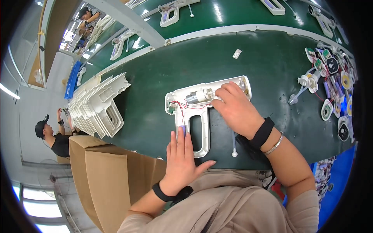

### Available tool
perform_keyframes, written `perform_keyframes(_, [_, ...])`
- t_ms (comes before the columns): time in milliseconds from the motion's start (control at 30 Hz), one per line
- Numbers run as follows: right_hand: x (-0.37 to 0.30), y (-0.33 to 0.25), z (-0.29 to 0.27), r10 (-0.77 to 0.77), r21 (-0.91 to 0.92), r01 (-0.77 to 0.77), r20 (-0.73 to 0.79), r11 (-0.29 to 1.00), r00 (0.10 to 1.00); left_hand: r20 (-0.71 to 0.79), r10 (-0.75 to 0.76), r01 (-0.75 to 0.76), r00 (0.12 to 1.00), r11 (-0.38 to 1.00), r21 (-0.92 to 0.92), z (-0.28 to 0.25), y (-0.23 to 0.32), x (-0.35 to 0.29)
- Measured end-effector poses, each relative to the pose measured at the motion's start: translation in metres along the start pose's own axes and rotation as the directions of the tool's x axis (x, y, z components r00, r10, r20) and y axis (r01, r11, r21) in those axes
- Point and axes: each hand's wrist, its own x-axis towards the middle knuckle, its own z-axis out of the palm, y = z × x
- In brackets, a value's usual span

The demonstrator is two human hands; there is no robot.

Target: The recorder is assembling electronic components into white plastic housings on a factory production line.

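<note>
A white pistol-shaped plastic housing half [202,116] lies open on the dark green belt [241,58]. Inside its upper part sit a silver motor and pump with red wires [194,97]. My right hand [235,108] presses its fingertips on those parts at the housing's right end. My left hand [180,155] lies flat, fingers together, on the housing's grip, touching a small purple cell [181,128]. A thin white tube [234,145] hangs near the belt's front edge.
A stack of empty white housing halves [99,105] lies at the left. Pump, tube and circuit-board assemblies [330,77] crowd the right. A cardboard box [108,174] stands at my lower left. Other workers sit at the left and far back, along a second belt with more housings.
</note>
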Motion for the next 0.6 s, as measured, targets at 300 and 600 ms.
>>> perform_keyframes(300, [-0.025, -0.01, -0.073, -0.066, 0.092, 0.066, -0.002, 0.994, 0.998, -0.114, 0.098, -0.099, 0.989, 0.995, -0.001, -0.014, -0.047, 0.079])
perform_keyframes(600, [-0.054, 0.054, -0.051, 0.089, 0.136, -0.078, -0.077, 0.988, 0.993, -0.362, 0.316, -0.318, 0.877, 0.947, 0.057, -0.03, -0.005, 0.333])
